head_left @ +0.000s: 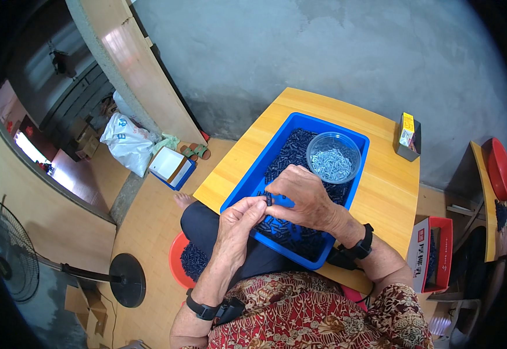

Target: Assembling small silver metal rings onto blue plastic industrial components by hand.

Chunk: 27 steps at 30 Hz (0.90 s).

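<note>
Over the blue tray (259,168), my left hand (233,227) pinches a small dark cylindrical part (268,199) between thumb and forefinger. My right hand (307,195) meets it from the other side, its thumb and fingers closed together around the upper end of the part. Whether those fingers also hold a tiny piece is hidden. Many similar dark parts (291,154) lie loose in the tray. A round clear bowl (328,141) of small silvery pieces (332,166) rests in the tray's far right corner, just beyond my right hand.
The tray stands on a yellow wooden table (384,186), with a small grey box (407,148) at its far right. A red basin (178,256) of dark parts is beside my leg. A fan (128,279) stands left; a red-and-white carton (428,256) is right.
</note>
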Each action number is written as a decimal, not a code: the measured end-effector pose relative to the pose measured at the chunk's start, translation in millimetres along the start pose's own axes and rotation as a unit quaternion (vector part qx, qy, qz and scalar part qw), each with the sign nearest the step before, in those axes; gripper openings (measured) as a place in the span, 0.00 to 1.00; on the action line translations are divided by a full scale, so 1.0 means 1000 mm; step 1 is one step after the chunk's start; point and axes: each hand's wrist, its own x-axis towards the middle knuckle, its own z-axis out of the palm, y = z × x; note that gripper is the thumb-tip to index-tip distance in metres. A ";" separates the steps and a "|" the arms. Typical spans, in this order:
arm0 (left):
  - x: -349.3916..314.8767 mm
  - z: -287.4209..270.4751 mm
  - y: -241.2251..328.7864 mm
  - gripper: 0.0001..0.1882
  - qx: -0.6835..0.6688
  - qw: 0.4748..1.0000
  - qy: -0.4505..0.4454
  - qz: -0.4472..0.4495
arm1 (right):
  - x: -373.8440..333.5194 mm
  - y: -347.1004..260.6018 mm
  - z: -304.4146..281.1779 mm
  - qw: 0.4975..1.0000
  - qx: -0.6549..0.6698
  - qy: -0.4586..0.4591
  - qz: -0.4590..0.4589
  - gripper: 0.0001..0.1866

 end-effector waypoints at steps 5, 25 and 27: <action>0.002 -0.003 0.000 0.11 0.032 0.999 -0.006 0.008 | -0.003 -0.002 0.003 1.000 -0.018 -0.021 -0.010 0.18; 0.002 -0.009 0.004 0.09 0.091 0.996 -0.010 0.019 | -0.003 -0.005 0.003 0.997 -0.050 -0.056 -0.011 0.19; 0.002 -0.010 0.004 0.09 0.103 0.994 -0.010 0.030 | -0.003 -0.006 0.003 0.996 -0.056 -0.067 -0.015 0.18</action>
